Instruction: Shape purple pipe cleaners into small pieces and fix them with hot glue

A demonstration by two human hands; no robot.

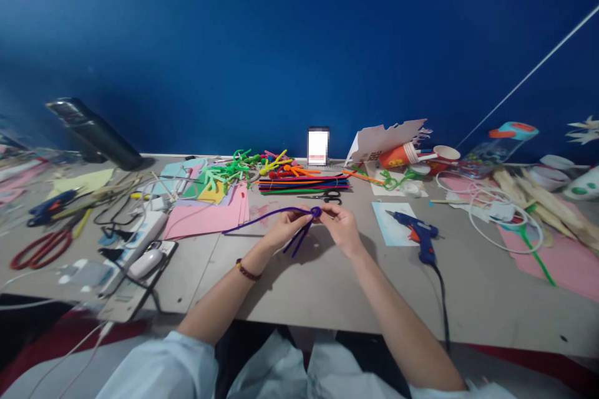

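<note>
a purple pipe cleaner (316, 212) sits just above the middle of the table (299, 299), bent into a small loop with one long end reaching left and two short ends hanging down. to the left lies a pink paper sheet (201, 215); to the right, a blue glue gun (418, 234) rests on a pale card. ahead is a stack of colored pipe cleaners (304, 184), with black scissors (325, 197) just in front. the left hand (287, 229) and right hand (344, 227) are closed, pinching the loop between their fingers. a beaded bracelet (247, 270) circles the left wrist.
</note>
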